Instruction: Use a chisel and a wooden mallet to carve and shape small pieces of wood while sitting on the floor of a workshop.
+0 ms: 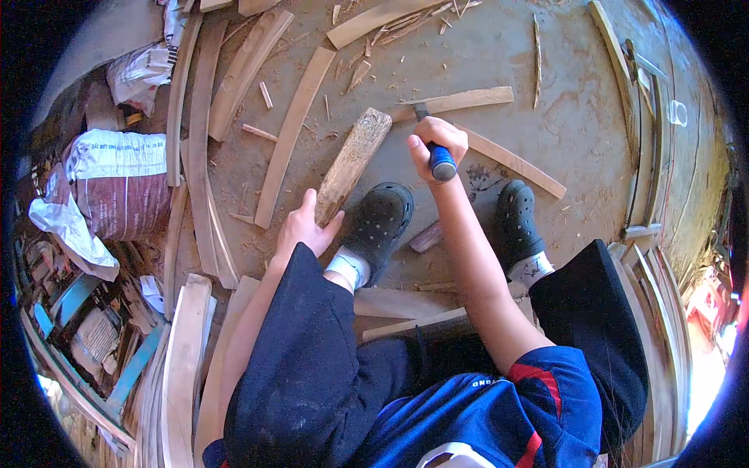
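Note:
My left hand [306,228] grips the lower end of a rough, weathered wooden block [355,164], thumb on one side and fingers on the other. The block tilts up and to the right, its far end close to a pale wood strip [468,99] on the floor. In my right hand [434,147] is a tool with a blue handle [443,165], fingers wrapped round it. A dark metal part [422,111] shows beyond my fist, near the block's far end; its full shape is hidden. Another curved strip [511,160] lies under my right hand's side.
Several curved wood strips [295,136] and splinters lie on the concrete floor around my dark clogs [379,226]. A filled sack [121,183] stands at left above scrap wood. A metal frame [659,140] lies at right. More planks [184,366] flank my legs.

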